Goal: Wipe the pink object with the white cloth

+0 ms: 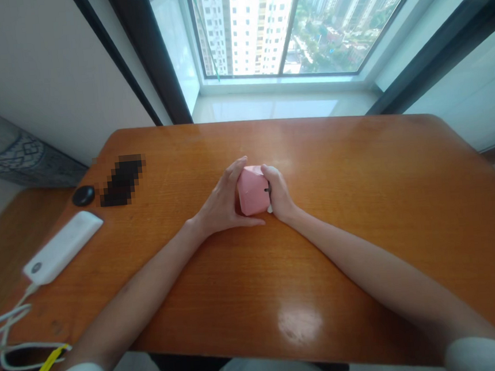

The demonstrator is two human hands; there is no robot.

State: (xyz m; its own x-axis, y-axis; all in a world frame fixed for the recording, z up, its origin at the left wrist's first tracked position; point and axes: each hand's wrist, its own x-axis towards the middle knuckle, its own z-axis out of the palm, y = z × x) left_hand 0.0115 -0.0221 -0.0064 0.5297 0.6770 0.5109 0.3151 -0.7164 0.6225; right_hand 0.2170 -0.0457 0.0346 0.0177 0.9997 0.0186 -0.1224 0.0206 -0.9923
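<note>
A small pink faceted object sits near the middle of the wooden table, with a dark slot or tab on its right side. I cannot tell its exact kind. My right hand grips its right side, thumb along the upper edge and the other fingers hidden; a bit of white shows below that hand. Around the left side of the pink object, my left hand is spread wide. Its fingers reach past the top and its thumb stretches out below, with small gaps to the object.
The wooden table has rounded far corners and meets a window sill. At left lie a white power strip-like block with a white cable, a round black object and a blurred-out dark item. A yellow tag hangs on the cable.
</note>
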